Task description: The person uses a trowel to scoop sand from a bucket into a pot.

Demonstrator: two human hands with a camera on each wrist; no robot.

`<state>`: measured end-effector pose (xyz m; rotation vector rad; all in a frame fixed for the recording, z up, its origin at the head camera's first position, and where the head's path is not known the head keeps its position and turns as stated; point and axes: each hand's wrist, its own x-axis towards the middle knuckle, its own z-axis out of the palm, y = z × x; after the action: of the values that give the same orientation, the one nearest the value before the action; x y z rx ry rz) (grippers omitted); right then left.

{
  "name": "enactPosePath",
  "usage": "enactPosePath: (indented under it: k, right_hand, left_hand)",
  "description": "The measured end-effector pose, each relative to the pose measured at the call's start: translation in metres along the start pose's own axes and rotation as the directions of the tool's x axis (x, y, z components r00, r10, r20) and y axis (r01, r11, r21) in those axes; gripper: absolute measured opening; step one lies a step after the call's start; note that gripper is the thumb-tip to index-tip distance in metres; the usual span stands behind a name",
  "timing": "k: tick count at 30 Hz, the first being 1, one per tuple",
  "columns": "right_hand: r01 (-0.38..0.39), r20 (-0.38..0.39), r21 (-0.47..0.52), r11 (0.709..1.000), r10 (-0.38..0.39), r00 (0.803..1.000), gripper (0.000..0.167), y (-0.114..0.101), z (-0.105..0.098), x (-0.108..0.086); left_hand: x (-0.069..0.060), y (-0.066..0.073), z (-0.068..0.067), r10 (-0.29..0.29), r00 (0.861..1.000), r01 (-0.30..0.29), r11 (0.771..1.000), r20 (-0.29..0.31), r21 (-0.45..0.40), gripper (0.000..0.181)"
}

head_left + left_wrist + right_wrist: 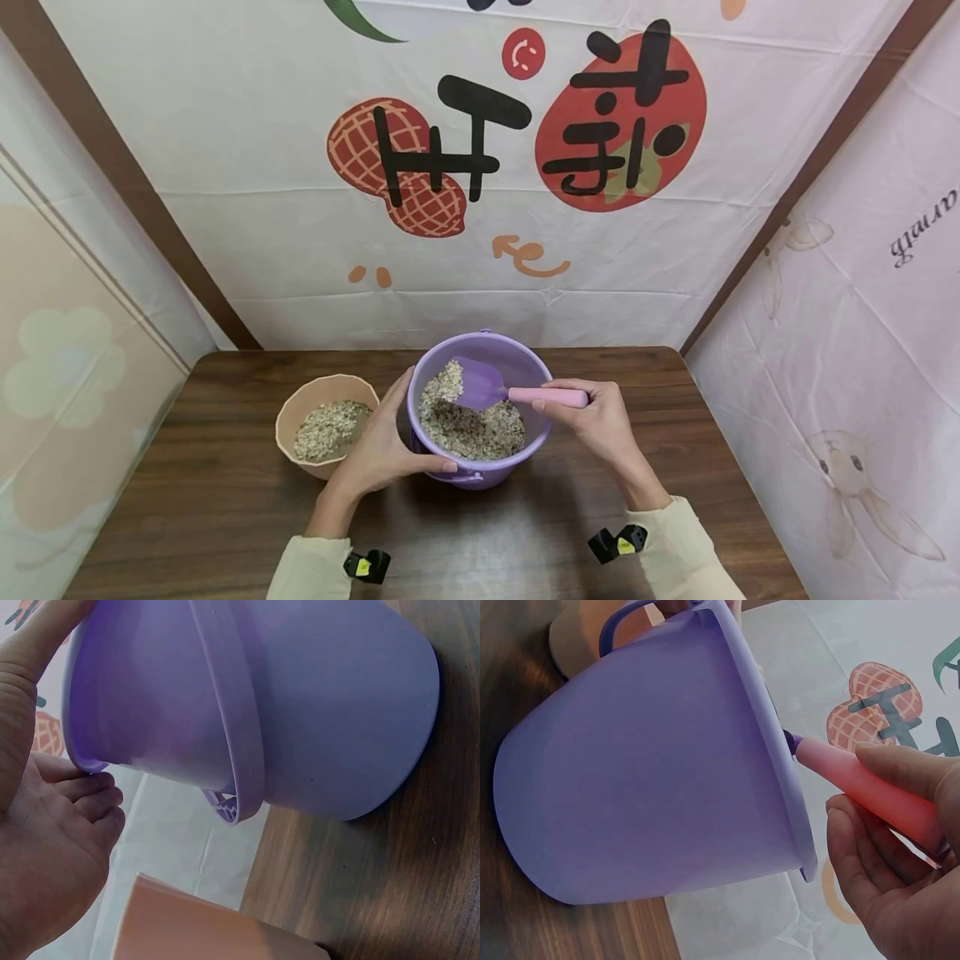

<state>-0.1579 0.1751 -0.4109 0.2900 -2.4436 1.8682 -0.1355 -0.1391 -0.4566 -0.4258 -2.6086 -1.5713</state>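
White printed cloth (255,133) is hung behind the purple bucket (517,358) and to both sides of it; black characters, a peanut and a red fruit are printed on the rear panel. Below, a dark wood-grain worktop (675,433) is spread on all sides of the bucket, which is stood upright near the back edge. Its carrying handle (232,712) is lowered against the outer wall. To the bucket's left, just beside it, a peach bowl (318,395) is placed, part-filled. Pale sleeves (311,567) are seen nearer than the bucket.

Left hand (382,446): set between bucket and bowl; the bucket's rim is grasped, thumb laid on the near edge, fingers curved along the left side. Right hand (600,417): held at the bucket's right rim; the pink handle of a scoop (486,383) is gripped between thumb and fingers. The purple blade is held inside the bucket's mouth, over the contents.

A small black device (367,567) is worn at each wrist, on the bucket's near side.

Pale flakes (480,433) are heaped in the bucket's bottom, others in the bowl. Whether those at the blade's tip are borne by it cannot be made out with certainty.
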Motion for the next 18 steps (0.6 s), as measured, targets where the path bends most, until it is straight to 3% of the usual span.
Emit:
enactPosePath:
  k: [10,18]
  right_hand:
    - [-0.009,0.003,0.025,1.000,0.009,1.000,0.028,-0.005,0.000,-0.003]
    - [-0.005,0.012,0.023,1.000,0.005,1.000,0.027,-0.004,-0.001,-0.003]
  left_hand:
    - [-0.003,0.000,-0.004,-0.022,1.000,0.023,0.999,-0.013,0.039,0.146]
    - [-0.016,-0.005,-0.029,-0.081,0.995,0.087,0.990,-0.054,0.108,0.144]
